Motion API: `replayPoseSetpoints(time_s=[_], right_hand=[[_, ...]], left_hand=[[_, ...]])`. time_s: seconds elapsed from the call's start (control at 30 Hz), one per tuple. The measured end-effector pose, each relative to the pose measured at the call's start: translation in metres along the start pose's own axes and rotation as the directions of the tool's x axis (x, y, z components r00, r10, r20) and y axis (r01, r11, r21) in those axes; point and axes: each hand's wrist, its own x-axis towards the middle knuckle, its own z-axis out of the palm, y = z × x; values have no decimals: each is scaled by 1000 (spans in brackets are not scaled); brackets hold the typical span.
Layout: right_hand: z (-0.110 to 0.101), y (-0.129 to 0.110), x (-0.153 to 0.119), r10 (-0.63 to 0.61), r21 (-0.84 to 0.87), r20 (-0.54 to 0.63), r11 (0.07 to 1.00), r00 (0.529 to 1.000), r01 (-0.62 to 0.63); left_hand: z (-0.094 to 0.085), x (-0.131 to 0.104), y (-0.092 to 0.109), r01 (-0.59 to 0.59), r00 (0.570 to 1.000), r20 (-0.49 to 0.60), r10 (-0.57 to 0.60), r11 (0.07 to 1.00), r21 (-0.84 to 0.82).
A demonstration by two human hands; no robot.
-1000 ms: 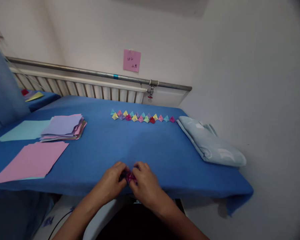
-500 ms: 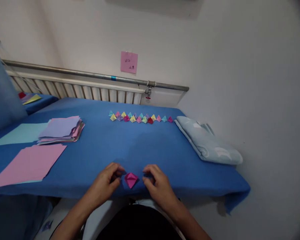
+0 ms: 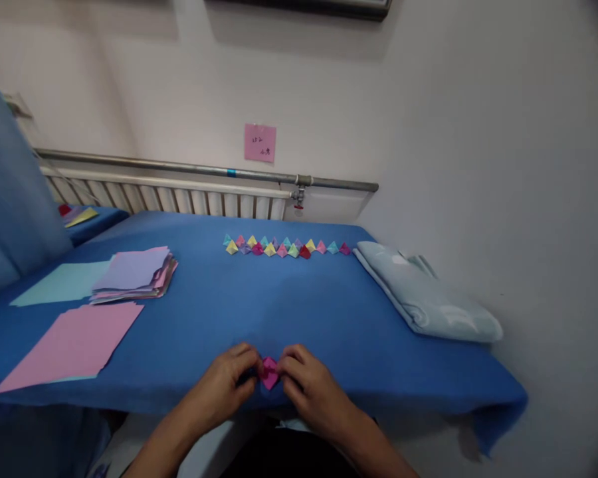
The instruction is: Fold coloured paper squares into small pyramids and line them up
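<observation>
A small magenta folded-paper piece [image 3: 270, 374] is at the front of the blue-covered table [image 3: 319, 305]. My left hand [image 3: 229, 382] has its fingertips closed on the left side of the piece. From the other side, my right hand [image 3: 311, 385] pinches its right edge. Parts of the piece are hidden behind the fingertips. Farther back stand several small folded-paper pieces [image 3: 282, 250] in two close rows, in yellow, pink, blue, purple, green and red.
On the left lie a stack of coloured paper [image 3: 132, 269], a light blue sheet [image 3: 62, 282] and pink sheets [image 3: 77, 342]. A folded light blue blanket [image 3: 423, 292] rests at the right edge. Behind the table run a radiator [image 3: 204, 201] and a metal pipe [image 3: 179, 167].
Both hands have come inward from either side and taken hold of the magenta paper piece, which lay untouched between them before. The camera view has tilted up slightly.
</observation>
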Motion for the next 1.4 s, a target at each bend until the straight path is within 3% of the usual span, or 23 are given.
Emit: replayPoseSetpoints(time_s=[0.1,0.2,0.37,0.6,0.83,0.9,1.0,1.07,1.23,1.4], right_hand=[[2,4,-1,-4,29,-54,1000,999,6],[1,14,-5,25,57,-191,998,981,-14],[-3,37,-13,82,47,-350,996,933,-70],[-6,35,-12,115,61,-373,993,921,-99],[-10,36,-7,174,69,-337,985,926,-160],[-13,40,-3,152,57,-318,988,936,-142],[-16,46,4,128,44,-302,992,945,-120],[-19,51,8,130,39,-304,991,944,-125],[-24,63,10,133,43,-281,991,950,-126],[-33,78,10,110,18,-251,994,962,-109]], left_hand=[[2,0,1,13,1000,-27,-12,1000,12],[2,-2,0,59,994,-100,-53,996,61],[-16,-5,-7,156,965,-237,-112,972,174],[-57,9,-24,344,889,-392,-235,909,235],[-53,-5,-54,446,798,-477,-368,894,56],[-49,-4,-56,399,824,-447,-348,916,24],[-46,4,-51,305,905,-323,-278,952,37],[-46,10,-47,285,931,-253,-265,958,44],[-47,14,-42,318,934,-185,-306,947,40],[-56,25,-42,385,891,-286,-353,921,60]])
